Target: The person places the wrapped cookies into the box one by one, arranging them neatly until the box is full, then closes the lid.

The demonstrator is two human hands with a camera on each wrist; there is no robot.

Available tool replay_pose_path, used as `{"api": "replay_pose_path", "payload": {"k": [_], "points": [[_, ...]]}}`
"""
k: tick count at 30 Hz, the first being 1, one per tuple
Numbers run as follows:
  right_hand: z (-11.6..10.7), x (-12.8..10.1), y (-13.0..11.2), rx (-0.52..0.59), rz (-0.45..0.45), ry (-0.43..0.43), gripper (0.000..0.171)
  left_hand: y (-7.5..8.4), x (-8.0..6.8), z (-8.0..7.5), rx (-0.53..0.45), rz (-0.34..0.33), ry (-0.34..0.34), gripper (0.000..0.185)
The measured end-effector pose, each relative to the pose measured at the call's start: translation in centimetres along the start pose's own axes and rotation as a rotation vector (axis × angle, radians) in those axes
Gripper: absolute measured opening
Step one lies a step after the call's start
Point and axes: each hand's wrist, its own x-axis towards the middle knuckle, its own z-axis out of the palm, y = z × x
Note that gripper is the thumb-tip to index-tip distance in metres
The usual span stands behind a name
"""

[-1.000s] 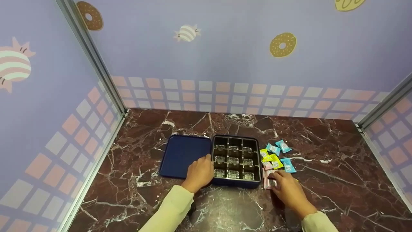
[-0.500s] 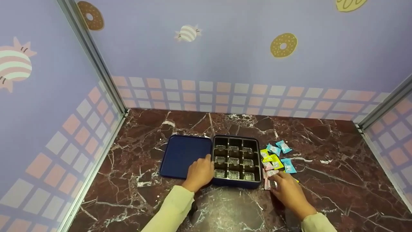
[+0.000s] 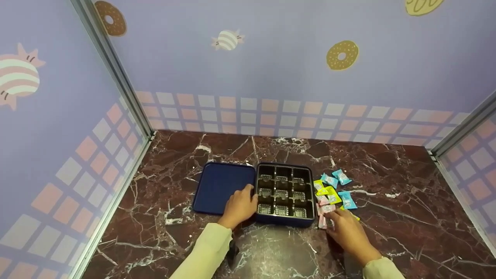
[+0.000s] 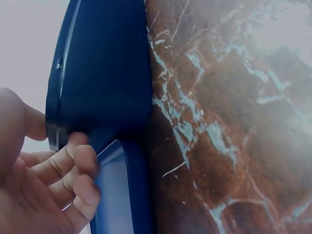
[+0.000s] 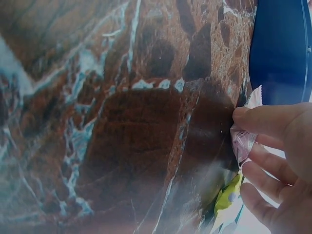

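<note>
At your twelve o'clock stands a lilac wall (image 3: 271,73) with printed doughnuts (image 3: 342,64) (pink and white squares (image 3: 269,119) line its foot). Metal posts (image 3: 117,71) mark your eleven and two; light (image 3: 277,250) gleams at six on your red, white-veined table (image 3: 147,217).

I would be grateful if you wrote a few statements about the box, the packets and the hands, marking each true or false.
1. The left hand touches the box. True.
2. The lid covers the box. False: it lies beside it.
3. The right hand pinches a pink packet. True.
4. The box's tray has four compartments. False: it has nine.
5. Three blue packets show in the head view. True.
</note>
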Motion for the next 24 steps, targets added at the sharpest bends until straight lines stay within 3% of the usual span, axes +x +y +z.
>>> {"api": "replay_pose_path", "payload": {"k": [5, 17, 24], "points": [[-0.1, -0.1, -0.1, 0.006, 0.025, -0.01, 0.033, 0.0, 0.2, -0.1, -0.035, -0.04, -0.025, 0.029], [-1.0, -0.1, -0.5, 0.017, 0.072, -0.041, 0.029, -0.2, 0.3, -0.2, -0.14, -0.06, -0.075, 0.027], [-1.3, 0.1, -0.4, 0.017, 0.016, 0.02, 0.03, -0.4, 0.2, -0.1, -0.182, -0.067, -0.09, 0.031]]}}
